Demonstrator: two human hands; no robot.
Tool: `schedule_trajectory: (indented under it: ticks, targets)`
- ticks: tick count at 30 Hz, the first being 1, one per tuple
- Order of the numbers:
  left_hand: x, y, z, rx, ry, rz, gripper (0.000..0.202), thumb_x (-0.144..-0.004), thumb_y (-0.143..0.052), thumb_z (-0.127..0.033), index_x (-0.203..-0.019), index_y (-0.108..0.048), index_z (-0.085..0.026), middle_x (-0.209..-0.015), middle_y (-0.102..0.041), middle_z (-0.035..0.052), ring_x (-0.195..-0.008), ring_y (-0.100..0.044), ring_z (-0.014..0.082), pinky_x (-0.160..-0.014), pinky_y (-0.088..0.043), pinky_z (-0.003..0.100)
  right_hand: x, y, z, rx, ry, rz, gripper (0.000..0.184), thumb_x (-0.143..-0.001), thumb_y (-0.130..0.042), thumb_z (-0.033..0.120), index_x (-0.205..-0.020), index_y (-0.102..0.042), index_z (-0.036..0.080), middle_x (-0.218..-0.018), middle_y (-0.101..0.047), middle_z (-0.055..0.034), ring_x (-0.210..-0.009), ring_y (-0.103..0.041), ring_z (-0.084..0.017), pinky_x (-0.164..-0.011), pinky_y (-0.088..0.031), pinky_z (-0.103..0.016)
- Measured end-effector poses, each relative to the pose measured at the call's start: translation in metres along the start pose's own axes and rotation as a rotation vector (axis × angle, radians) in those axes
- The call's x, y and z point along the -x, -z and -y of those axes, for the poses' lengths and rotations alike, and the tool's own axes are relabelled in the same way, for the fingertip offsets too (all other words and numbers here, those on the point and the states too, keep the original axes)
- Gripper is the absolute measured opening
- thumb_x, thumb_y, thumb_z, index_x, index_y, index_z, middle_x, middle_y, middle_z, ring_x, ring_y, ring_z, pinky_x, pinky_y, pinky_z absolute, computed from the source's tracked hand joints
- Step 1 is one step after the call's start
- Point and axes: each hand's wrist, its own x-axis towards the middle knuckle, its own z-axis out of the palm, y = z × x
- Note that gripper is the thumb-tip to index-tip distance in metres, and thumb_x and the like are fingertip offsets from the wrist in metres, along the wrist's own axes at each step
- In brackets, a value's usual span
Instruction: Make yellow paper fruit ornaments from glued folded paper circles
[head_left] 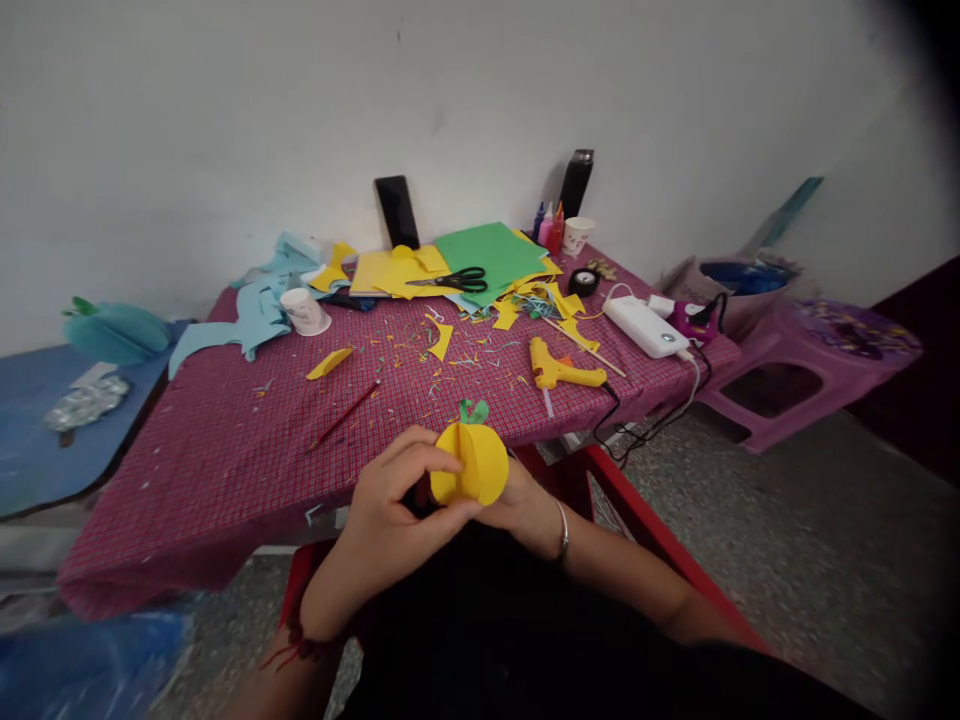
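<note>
Yellow paper ornament (487, 467) with its green paper top (474, 412) is up in your hands, just off the front edge of the cloth-covered table (225, 460). Your left hand (390, 490) has it pinched between thumb and fingers; your right hand (521, 500) is behind it, its fingers hidden, so you cannot tell its grip from here. Press lightly, I'd judge: hard pressure could crease the standing flaps. Keep them evenly fanned, and spare the green top.

As for containers, one paper cup (577, 238) stands at the table's back right corner, beside small squeeze bottles (556, 232) holding dark blue, pink and orange-red; its contents don't show. Another white cup (304, 312) sits toward the left edge, its inside unseen. Near the back right corner, a black flask (577, 182) leans slightly. Past the right edge, a pink bucket (742, 312) holds something blue.
</note>
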Motion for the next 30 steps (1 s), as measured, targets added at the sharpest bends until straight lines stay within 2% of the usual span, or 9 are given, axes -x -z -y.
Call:
schedule_trajectory:
  ticks: [6,9,11,13,15,19,25,28,30]
  targets:
    - [0.0,-0.006,0.011,-0.24,0.1,-0.014,0.02,-0.077,-0.072,-0.02,-0.092,-0.06,-0.019,-0.097,-0.061,0.0052,-0.091,-0.06,0.0194,-0.078,-0.051,0.033,-0.007,0.0,0.007,-0.059,0.166,-0.129,0.028,-0.067,-0.081,0.034,-0.083,-0.062,0.021,-0.072,-0.066,0.0028,-0.061,-0.059,-0.012,-0.061,-0.052,-0.024]
    - [-0.001,-0.006,0.015,-0.244,0.134,0.017,0.011,-0.081,-0.068,-0.021,-0.089,-0.062,-0.018,-0.1,-0.062,0.0059,-0.094,-0.06,0.0201,-0.082,-0.05,0.035,-0.003,0.004,0.015,0.041,0.271,-0.245,0.029,-0.067,-0.082,0.032,-0.082,-0.06,0.021,-0.069,-0.062,0.0051,-0.055,-0.054,-0.01,-0.051,-0.045,-0.02]
    - [-0.003,-0.005,0.016,-0.244,0.118,0.019,0.006,-0.084,-0.061,-0.017,-0.089,-0.065,-0.018,-0.105,-0.061,0.0072,-0.098,-0.059,0.0208,-0.085,-0.049,0.036,0.002,0.005,0.021,0.152,0.35,-0.263,0.029,-0.069,-0.081,0.032,-0.083,-0.059,0.021,-0.069,-0.061,0.0053,-0.054,-0.052,-0.009,-0.05,-0.043,-0.019]
    - [-0.005,-0.004,0.014,-0.309,0.083,-0.027,0.009,-0.083,-0.06,-0.016,-0.088,-0.067,-0.019,-0.105,-0.059,0.0082,-0.098,-0.057,0.0224,-0.085,-0.048,0.038,0.008,0.005,0.027,0.316,0.456,-0.241,0.024,-0.072,-0.079,0.031,-0.084,-0.061,0.021,-0.072,-0.061,0.0042,-0.058,-0.054,-0.01,-0.054,-0.044,-0.02]
    - [-0.006,-0.004,0.011,-0.377,0.051,-0.079,0.005,-0.081,-0.063,-0.016,-0.082,-0.067,-0.019,-0.095,-0.059,0.0069,-0.09,-0.056,0.0215,-0.079,-0.047,0.037,0.013,0.004,0.032,0.534,0.583,-0.213,0.017,-0.077,-0.075,0.026,-0.087,-0.062,0.022,-0.077,-0.063,0.0022,-0.068,-0.058,-0.012,-0.062,-0.046,-0.023]
    - [-0.007,-0.004,0.002,-0.257,0.016,-0.047,0.013,-0.081,-0.06,-0.009,-0.071,-0.058,-0.018,-0.076,-0.058,0.0016,-0.073,-0.056,0.0149,-0.065,-0.045,0.027,0.022,0.0,0.036,0.882,0.788,-0.131,0.013,-0.083,-0.066,0.018,-0.094,-0.063,0.024,-0.086,-0.065,-0.0012,-0.08,-0.06,-0.016,-0.072,-0.048,-0.03]
    - [-0.003,0.0,-0.004,-0.128,-0.107,-0.071,0.014,-0.08,-0.061,-0.006,-0.084,-0.06,-0.019,-0.077,-0.062,0.0013,-0.07,-0.059,0.0127,-0.061,-0.047,0.024,0.033,-0.013,0.048,1.061,0.932,-0.067,0.014,-0.085,-0.06,0.014,-0.095,-0.062,0.025,-0.084,-0.066,-0.0024,-0.08,-0.062,-0.017,-0.071,-0.05,-0.033]
    - [-0.003,0.001,-0.005,-0.123,-0.22,-0.075,0.018,-0.079,-0.062,-0.005,-0.087,-0.06,-0.02,-0.078,-0.063,0.0018,-0.072,-0.06,0.0135,-0.063,-0.05,0.026,0.037,-0.017,0.049,1.069,0.93,-0.052,0.016,-0.085,-0.06,0.014,-0.096,-0.061,0.025,-0.084,-0.065,-0.0024,-0.08,-0.062,-0.017,-0.071,-0.051,-0.034]
    - [-0.004,-0.001,-0.005,-0.142,-0.28,-0.079,0.02,-0.078,-0.061,-0.001,-0.086,-0.059,-0.02,-0.076,-0.063,0.0012,-0.071,-0.059,0.0133,-0.064,-0.05,0.026,0.038,-0.018,0.046,1.034,0.887,-0.034,0.023,-0.085,-0.06,0.013,-0.104,-0.06,0.027,-0.087,-0.065,-0.0021,-0.082,-0.062,-0.017,-0.073,-0.052,-0.033]
